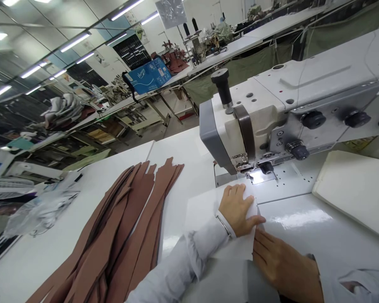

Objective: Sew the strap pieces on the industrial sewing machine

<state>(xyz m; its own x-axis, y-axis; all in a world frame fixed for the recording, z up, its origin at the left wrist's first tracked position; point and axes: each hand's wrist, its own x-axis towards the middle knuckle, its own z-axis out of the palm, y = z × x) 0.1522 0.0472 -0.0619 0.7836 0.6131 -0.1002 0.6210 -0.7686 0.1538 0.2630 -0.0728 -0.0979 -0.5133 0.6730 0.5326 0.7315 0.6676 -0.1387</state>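
Sewing workshop under long strip lights, the view tilted; rows of white benches run into the distance, with a blue box (149, 75) on one at the far left and green cloth (236, 71) hanging below another at the far right; on the near white bench (183, 155), a sewing machine (255, 118) stands to the right, and its presser foot (241, 167) sits just beyond a white sheet of fabric or paper (236, 235); which of those two the sheet is, I cannot tell; the sheet lies flat on the bench, near the foot, and under both hands; the left hand (238, 210), with a thin metal bracelet (224, 224) at the wrist, rests on top of the sheet with its grip open and fingers flat; the right hand (281, 263) lies open on the bench just beside the sheet's right edge, its fingertips (259, 237) touching that edge, gripping nothing; a long stack of brown strips (123, 223) lies to the left of the hands, and a clear plastic bag (41, 214) sits farther left; a cream pad (350, 189) lies at the right.
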